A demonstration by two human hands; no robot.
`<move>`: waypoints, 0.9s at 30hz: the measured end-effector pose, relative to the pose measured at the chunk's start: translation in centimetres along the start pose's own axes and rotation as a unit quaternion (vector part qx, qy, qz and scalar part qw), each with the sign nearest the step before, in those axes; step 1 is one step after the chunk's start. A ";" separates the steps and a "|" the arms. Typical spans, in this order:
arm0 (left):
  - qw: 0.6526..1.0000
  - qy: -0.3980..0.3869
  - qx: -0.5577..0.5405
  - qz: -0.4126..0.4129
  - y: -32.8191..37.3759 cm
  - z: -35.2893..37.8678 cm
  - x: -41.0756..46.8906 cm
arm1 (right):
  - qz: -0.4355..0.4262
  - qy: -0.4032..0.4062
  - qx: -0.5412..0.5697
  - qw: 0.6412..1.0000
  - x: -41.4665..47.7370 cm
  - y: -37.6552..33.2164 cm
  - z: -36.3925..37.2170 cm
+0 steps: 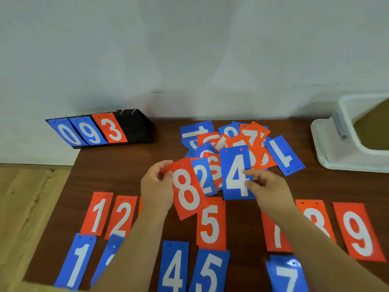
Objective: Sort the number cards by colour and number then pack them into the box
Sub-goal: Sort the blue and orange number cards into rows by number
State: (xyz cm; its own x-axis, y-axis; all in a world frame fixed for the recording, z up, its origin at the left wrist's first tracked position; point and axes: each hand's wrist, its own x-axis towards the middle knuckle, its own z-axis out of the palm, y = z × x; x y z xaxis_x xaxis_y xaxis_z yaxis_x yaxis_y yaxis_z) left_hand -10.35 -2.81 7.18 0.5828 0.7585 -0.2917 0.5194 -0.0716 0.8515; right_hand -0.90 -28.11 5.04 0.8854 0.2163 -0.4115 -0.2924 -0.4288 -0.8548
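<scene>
Two cards held above table (126,165), btwn loose pile (231,140) and sorted rows.
Left hand (156,186) pinching red 8 (187,188), long axis upright, top tilted left; right hand (267,188) pinching blue 4 (236,173), upright, digit readable.

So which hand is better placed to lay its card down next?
Probably the right hand: its blue 4 can drop onto the laid blue 4. The left hand's red 8 must cross to the red 8.

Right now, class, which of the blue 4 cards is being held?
The upper blue 4, pinched by the right hand near the pile; the other lies flat in the bottom row.
</scene>
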 end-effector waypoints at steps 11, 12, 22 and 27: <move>0.999 0.032 -0.023 -0.017 -6.1 -7.4 -17.2 | -0.025 -0.112 -0.039 0.993 -14.0 5.8 -1.8; 0.999 0.037 -0.022 -0.024 -6.8 -8.3 -18.4 | -0.031 -0.116 -0.042 0.992 -14.8 6.1 -1.7; 0.994 0.024 -0.093 -0.051 -11.0 -14.6 -20.6 | -0.059 -0.151 -0.126 0.979 -18.7 6.1 5.0; 0.996 -0.004 -0.060 -0.070 -13.6 -18.3 -17.6 | -0.043 -0.148 -0.156 0.976 -18.7 6.2 11.4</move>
State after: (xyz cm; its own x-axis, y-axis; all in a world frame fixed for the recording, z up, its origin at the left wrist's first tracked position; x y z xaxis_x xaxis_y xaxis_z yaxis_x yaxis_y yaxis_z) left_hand -39.09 -3.31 8.70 0.5155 0.7498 -0.4148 0.5183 0.1126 0.8478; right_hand -23.42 -24.78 3.81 0.7445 0.4876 -0.4561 -0.0568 -0.6344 -0.7709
